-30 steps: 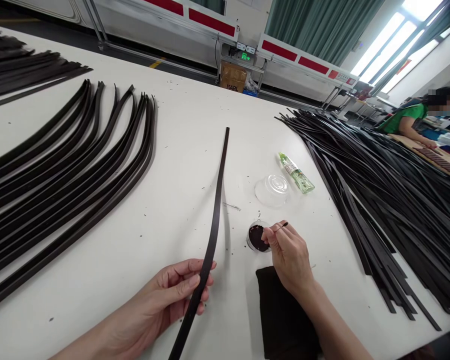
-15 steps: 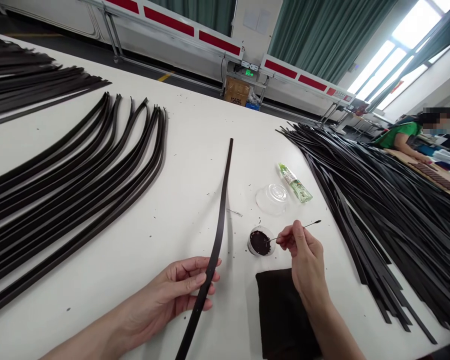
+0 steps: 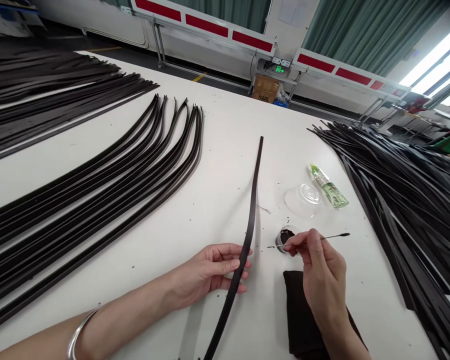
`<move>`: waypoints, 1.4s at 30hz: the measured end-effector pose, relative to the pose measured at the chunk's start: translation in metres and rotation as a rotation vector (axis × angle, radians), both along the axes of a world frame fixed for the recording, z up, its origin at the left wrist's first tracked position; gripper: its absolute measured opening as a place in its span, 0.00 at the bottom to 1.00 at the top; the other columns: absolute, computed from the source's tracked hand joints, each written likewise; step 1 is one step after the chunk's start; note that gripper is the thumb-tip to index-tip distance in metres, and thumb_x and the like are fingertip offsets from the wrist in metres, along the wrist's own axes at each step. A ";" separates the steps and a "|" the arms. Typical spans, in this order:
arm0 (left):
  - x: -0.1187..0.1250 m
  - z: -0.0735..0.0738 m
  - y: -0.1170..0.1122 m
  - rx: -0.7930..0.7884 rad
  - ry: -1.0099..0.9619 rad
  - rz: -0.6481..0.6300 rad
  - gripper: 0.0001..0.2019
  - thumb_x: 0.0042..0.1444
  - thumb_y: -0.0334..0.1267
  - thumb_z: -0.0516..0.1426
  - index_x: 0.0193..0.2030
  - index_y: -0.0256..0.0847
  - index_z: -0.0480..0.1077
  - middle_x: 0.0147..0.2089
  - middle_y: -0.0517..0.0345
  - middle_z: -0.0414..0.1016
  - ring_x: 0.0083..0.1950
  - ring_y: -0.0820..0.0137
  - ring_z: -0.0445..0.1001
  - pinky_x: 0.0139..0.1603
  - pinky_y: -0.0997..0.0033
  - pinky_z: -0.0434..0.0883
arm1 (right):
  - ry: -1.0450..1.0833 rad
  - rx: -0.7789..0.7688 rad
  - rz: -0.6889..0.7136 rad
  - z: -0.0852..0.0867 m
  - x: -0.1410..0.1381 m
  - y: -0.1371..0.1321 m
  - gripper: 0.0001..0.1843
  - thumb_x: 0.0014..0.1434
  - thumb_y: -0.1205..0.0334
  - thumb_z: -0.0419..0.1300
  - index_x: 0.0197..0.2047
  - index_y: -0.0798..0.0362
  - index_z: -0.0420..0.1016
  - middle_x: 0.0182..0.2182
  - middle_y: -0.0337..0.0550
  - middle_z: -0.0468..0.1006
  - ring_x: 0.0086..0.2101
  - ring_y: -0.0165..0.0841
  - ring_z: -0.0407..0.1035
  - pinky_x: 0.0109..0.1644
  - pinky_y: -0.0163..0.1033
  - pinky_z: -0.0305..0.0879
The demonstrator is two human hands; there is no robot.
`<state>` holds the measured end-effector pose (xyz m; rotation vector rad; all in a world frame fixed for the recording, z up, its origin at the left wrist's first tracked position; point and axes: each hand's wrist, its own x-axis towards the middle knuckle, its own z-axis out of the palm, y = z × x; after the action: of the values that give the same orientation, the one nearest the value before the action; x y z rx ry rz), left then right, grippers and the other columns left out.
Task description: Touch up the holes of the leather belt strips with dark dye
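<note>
A long dark strap (image 3: 252,215), leather-like, rises at a slant above the table, and my left hand (image 3: 213,272) pinches it between thumb and fingers. Between the fingertips of my right hand (image 3: 320,270) is a thin metal rod (image 3: 332,236) with a dark, flattened far end. Its other tip points left toward the strap, apart from it. Just behind those fingertips stands a small clear cup (image 3: 280,239) of dark brown stuff, partly hidden by my hand. Beneath my right wrist lies a folded black cloth (image 3: 302,315).
A clear lid (image 3: 303,199) and a green tube (image 3: 329,186) lie beyond the cup. Bundles of dark straps cover the left (image 3: 108,200) and right (image 3: 393,190) of the white table (image 3: 225,170). Small dark crumbs dot its surface. A co-worker's green sleeve (image 3: 448,144) shows at the right edge.
The rod's thin tip has come out of the cup and now points left, nearer the strap. My left hand still holds the strap. The whole view has swung left.
</note>
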<state>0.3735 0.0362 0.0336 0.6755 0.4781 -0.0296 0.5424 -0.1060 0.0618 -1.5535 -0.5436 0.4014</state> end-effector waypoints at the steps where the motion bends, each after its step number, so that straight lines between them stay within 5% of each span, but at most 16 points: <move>1: 0.000 0.000 0.000 -0.001 0.001 0.001 0.13 0.56 0.34 0.64 0.48 0.38 0.76 0.45 0.50 0.76 0.41 0.68 0.75 0.46 0.61 0.77 | -0.030 -0.009 -0.005 -0.001 0.000 -0.001 0.20 0.66 0.48 0.54 0.32 0.54 0.75 0.30 0.43 0.75 0.31 0.31 0.70 0.38 0.39 0.65; 9: 0.001 0.002 -0.001 -0.018 0.001 -0.004 0.13 0.55 0.34 0.65 0.47 0.38 0.76 0.44 0.50 0.76 0.42 0.66 0.75 0.47 0.60 0.77 | -0.354 -0.092 0.108 0.004 -0.011 -0.006 0.19 0.70 0.60 0.47 0.31 0.53 0.72 0.30 0.41 0.75 0.32 0.31 0.70 0.38 0.39 0.65; 18: -0.001 -0.003 -0.005 -0.055 -0.050 0.012 0.09 0.56 0.29 0.63 0.45 0.37 0.76 0.41 0.52 0.77 0.39 0.69 0.75 0.47 0.59 0.76 | -0.773 0.134 0.401 -0.007 -0.027 -0.003 0.15 0.61 0.81 0.47 0.41 0.56 0.70 0.32 0.45 0.75 0.34 0.33 0.69 0.38 0.42 0.66; 42: 0.000 -0.001 -0.004 -0.008 -0.096 -0.015 0.10 0.53 0.34 0.65 0.43 0.40 0.77 0.39 0.53 0.76 0.39 0.67 0.73 0.45 0.61 0.74 | -0.839 0.108 0.416 -0.007 -0.028 0.002 0.15 0.61 0.80 0.48 0.42 0.54 0.69 0.30 0.44 0.75 0.33 0.33 0.70 0.36 0.42 0.67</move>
<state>0.3733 0.0321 0.0327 0.6693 0.3800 -0.0131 0.5147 -0.1044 0.0549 -1.4586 -1.5252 0.0024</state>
